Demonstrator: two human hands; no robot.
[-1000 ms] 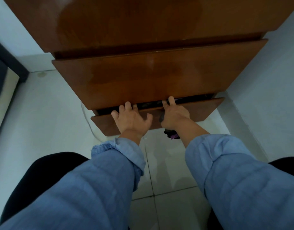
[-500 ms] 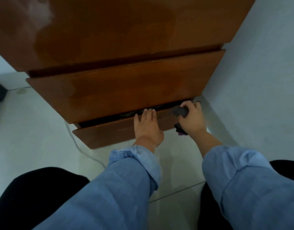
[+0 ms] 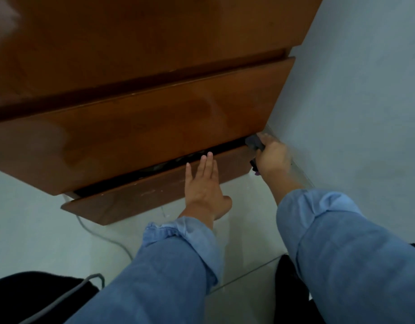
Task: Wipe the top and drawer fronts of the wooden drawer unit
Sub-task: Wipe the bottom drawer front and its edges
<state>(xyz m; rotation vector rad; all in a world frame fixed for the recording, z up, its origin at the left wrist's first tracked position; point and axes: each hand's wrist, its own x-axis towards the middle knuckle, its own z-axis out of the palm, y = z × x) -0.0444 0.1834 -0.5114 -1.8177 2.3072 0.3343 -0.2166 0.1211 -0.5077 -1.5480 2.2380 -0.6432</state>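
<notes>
Down low, the wooden drawer unit (image 3: 141, 66) fills the upper part of the view, its brown fronts stacked one under another and its right edge close beside a pale wall (image 3: 365, 90). Its bottom drawer (image 3: 155, 192) stands slightly pulled out, so a dark gap shows between its top edge and the drawer front above (image 3: 155, 127). The left hand (image 3: 205, 188) lies flat against the bottom drawer's front — fingers straight and pressed together, tips reaching the drawer's top edge, thumb held out to the side below the lower edge. The right hand (image 3: 273, 157) is at the drawer's right end, next to the wall, its fingers curled round a dark cloth (image 3: 254, 143); the cloth bunches at the upper right corner of the drawer front and a bit of it hangs beneath the hand, with a small purple scrap at the bottom. Both forearms wear rolled blue denim sleeves (image 3: 178, 265). Below lies a light tiled floor (image 3: 38, 230), and a thin pale cable (image 3: 103, 237) trails across it from under the unit.
</notes>
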